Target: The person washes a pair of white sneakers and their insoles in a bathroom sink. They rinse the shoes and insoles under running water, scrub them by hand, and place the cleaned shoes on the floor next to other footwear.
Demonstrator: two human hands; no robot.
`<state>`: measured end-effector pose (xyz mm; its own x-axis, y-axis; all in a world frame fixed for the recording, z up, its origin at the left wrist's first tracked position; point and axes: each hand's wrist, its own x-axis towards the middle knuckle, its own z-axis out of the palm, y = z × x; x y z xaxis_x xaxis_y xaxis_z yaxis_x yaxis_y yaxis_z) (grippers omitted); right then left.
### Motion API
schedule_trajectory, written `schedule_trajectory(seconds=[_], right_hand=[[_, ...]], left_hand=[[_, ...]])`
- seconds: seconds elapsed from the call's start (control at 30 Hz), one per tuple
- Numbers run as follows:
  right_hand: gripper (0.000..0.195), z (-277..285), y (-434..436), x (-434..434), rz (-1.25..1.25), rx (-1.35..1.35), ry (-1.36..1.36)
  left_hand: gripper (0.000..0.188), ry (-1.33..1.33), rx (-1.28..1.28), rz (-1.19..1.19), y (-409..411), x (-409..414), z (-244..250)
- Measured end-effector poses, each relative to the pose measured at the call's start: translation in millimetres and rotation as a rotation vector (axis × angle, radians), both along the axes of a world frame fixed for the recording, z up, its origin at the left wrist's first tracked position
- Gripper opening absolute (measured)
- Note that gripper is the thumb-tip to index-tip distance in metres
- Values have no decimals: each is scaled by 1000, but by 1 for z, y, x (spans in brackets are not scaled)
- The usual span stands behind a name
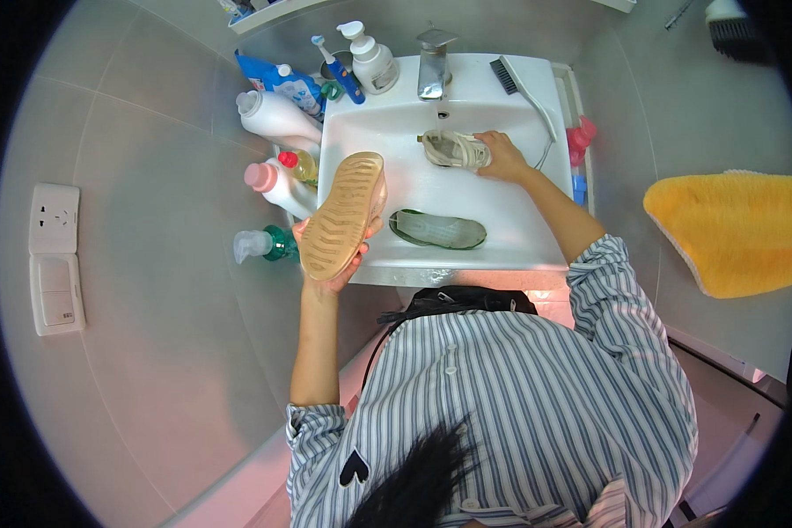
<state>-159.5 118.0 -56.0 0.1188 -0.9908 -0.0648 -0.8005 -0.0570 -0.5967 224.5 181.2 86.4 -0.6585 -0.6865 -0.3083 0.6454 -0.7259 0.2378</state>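
Observation:
My left hand [343,270] grips a shoe [343,214] over the basin's left edge, its tan ridged sole turned up. Under the faucet [432,69], a white lace-up shoe [459,149] lies in the white sink basin [343,125], and my right hand [501,157] holds its right end. A grey-green insole [439,230] rests near the front of the basin. At the back right of the sink's rim is a white-handled scrub brush [525,89], with dark bristles.
White bottles [280,119], a blue pouch [284,79] and a green pump bottle [274,244] line the left side. A pump dispenser [373,63] and electric toothbrush [342,76] stand at the back left. A yellow towel [726,231] hangs right.

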Motion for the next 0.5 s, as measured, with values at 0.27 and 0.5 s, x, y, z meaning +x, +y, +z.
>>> schedule_trajectory(seconds=[0.27, 0.5], right_hand=[[57, 26, -11, 28, 283, -59, 355], [38, 27, -34, 36, 378, 109, 491]], left_hand=[[79, 127, 14, 30, 6, 1, 4], [77, -34, 6, 29, 3, 3, 0]])
